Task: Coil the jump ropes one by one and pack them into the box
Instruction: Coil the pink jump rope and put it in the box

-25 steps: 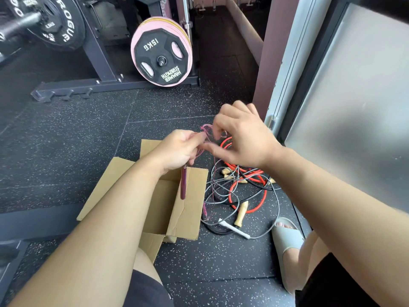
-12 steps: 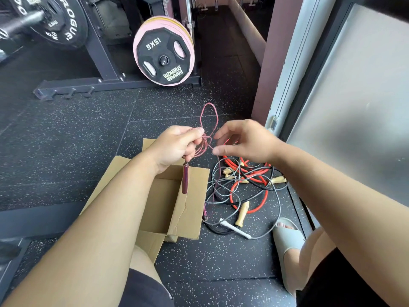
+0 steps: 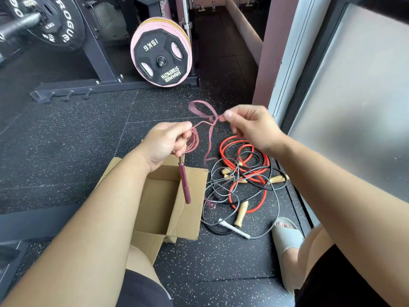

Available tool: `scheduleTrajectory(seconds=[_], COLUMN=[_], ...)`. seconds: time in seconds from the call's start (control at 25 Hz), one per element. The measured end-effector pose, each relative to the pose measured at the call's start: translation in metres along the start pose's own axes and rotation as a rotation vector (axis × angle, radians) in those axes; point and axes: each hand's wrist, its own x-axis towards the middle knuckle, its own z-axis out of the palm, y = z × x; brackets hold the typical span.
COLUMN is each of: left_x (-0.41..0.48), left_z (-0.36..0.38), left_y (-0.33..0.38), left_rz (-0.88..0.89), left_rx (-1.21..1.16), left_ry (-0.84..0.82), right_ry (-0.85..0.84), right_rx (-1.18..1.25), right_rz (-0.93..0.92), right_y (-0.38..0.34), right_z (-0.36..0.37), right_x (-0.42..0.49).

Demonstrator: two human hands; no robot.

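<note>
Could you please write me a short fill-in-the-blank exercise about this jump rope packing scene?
1. The jump rope coiled in the left hand is ____ in colour.
2. The right hand pinches a strand of it, while its maroon handle dangles over the cardboard box, whose flaps are ____.
3. The tangle of other ropes lies on the floor to the ____ of the box.
4. The weight plate behind is marked ____ KG.
Missing words: pink; open; right; 15.

Speckled rubber floor (image 3: 221, 262) carries an open cardboard box (image 3: 190, 218) beside tangled jump ropes (image 3: 245, 173)
</note>
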Motion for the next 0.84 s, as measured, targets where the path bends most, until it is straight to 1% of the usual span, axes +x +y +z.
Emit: scheduleTrajectory(seconds=[0.08,0.16,0.24,0.28,0.32,0.4,0.44,0.52,0.6,0.64,0.72,0.8,0.84], left_x=[0.002,0.005,0.008,0.01,0.012,0.014,0.015,0.015,0.015,0.015,0.015,0.014,0.013], left_z=[-0.003,-0.004,-0.008,-0.013,-0.02,-0.037,-0.044,-0.05,-0.05,-0.051,-0.06,-0.071,-0.074], left_y=[-0.004,-0.009,-0.013,-0.016,-0.018,-0.025,-0.027,-0.031,-0.03,-0.03,-0.032,-0.036,-0.039], left_rz=[-0.008,-0.016,-0.018,-0.021,-0.034,-0.089,-0.121,-0.163,-0.208,-0.226,-0.259,-0.284,-0.293], left_rx=[0.073,0.139,0.198,0.239,0.302,0.49,0.565,0.642,0.755,0.814,0.897,0.901,0.894], left_ry=[0.001,0.014,0.056,0.082,0.119,0.253,0.331,0.438,0.492,0.512,0.566,0.606,0.607], right_ry=[0.156,0.271,0.369,0.444,0.547,0.745,0.786,0.739,0.678,0.678,0.723,0.776,0.787], right_rx=[0.039,0.079,0.129,0.144,0.175,0.293,0.36,0.405,0.398,0.402,0.478,0.586,0.59], right_rz=[0.045,0.119,0.209,0.26,0.324,0.455,0.504,0.543,0.552,0.561,0.6,0.639,0.643], right_y=[0.001,0.005,0.006,0.006,0.005,0.009,0.014,0.025,0.031,0.033,0.034,0.035,0.036], right_z=[-0.01,-0.012,-0.017,-0.022,-0.03,-0.054,-0.064,-0.073,-0.072,-0.072,-0.074,-0.078,-0.078], right_x=[0.008,0.011,0.014,0.016,0.019,0.024,0.025,0.022,0.019,0.02,0.023,0.026,0.026])
